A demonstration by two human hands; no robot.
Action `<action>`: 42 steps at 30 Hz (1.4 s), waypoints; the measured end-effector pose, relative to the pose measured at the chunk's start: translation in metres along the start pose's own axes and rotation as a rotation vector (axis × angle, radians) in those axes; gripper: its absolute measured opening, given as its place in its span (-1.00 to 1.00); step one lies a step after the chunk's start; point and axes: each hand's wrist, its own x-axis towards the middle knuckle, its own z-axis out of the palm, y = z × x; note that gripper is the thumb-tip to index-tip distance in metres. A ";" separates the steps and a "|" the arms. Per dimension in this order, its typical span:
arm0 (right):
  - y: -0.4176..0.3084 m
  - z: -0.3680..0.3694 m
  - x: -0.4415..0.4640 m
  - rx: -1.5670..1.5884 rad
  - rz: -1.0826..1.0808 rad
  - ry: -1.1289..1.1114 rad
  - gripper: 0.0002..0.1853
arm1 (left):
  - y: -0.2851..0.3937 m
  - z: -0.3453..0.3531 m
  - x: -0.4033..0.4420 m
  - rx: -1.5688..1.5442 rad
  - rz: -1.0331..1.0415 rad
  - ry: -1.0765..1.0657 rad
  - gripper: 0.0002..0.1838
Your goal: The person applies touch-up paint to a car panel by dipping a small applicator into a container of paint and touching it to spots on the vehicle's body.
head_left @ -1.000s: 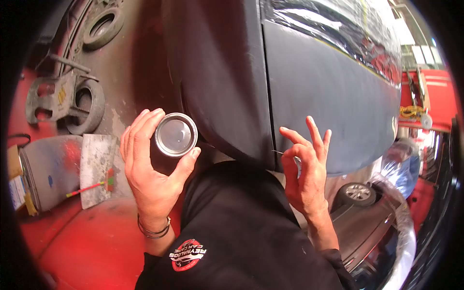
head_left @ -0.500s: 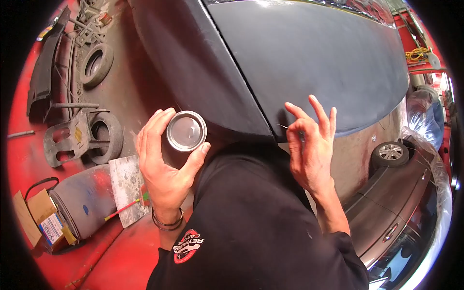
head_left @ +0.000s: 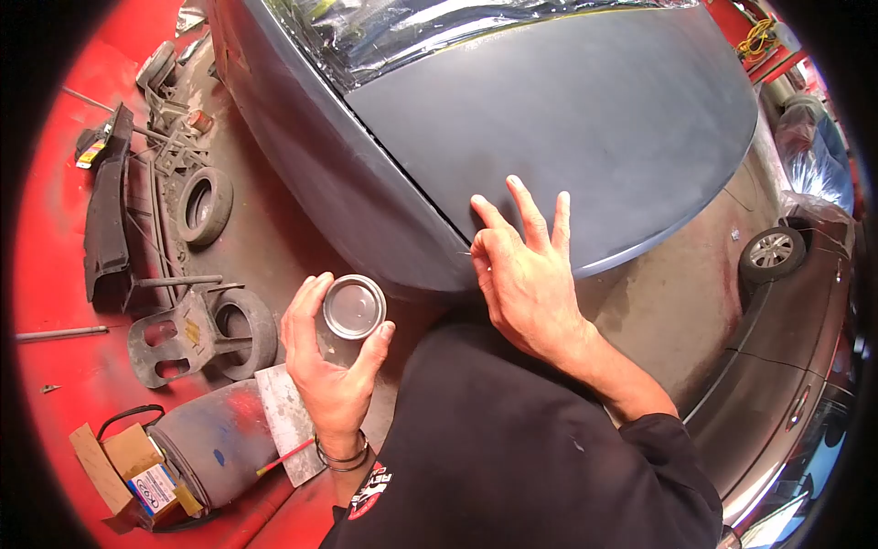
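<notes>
My left hand [head_left: 322, 371] grips a small round metal can [head_left: 355, 307] by its sides, fingers on one side and thumb on the other. The can's rimmed top faces me, with a greyish surface inside the rim. Over the edge of a dull dark-grey car panel [head_left: 585, 146], my right hand [head_left: 535, 297] pinches thumb and forefinger together, its other fingers spread. A thin, needle-like thing [head_left: 465, 248] pokes out from the pinch near the gap between that panel and the neighbouring curved body panel [head_left: 320, 174]. The fingers hide the rest of it.
Clear plastic sheeting [head_left: 402, 37] covers the glass beyond the panel. Left on the floor lie tires [head_left: 205, 206], a dark bumper piece [head_left: 108, 224] and a stool top [head_left: 169, 339]. A barrel [head_left: 215, 448] and cardboard box [head_left: 123, 462] stand lower left. Another dark car [head_left: 768, 366] is at right.
My view has shifted and turned. My right hand has moved left and closer to the panel gap, its back now more toward me. My left hand still grips the can, now lower in view.
</notes>
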 end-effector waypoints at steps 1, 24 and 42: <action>-0.001 -0.001 0.000 0.005 0.005 -0.005 -0.74 | 0.001 0.001 0.001 -0.004 0.004 -0.002 -0.20; -0.022 -0.016 0.020 0.978 0.332 -0.026 -0.90 | -0.003 0.020 0.010 -0.137 0.119 -0.048 -0.12; 0.013 -0.022 0.028 0.398 0.009 0.201 -0.80 | -0.006 0.043 0.042 -0.160 0.141 -0.107 -0.16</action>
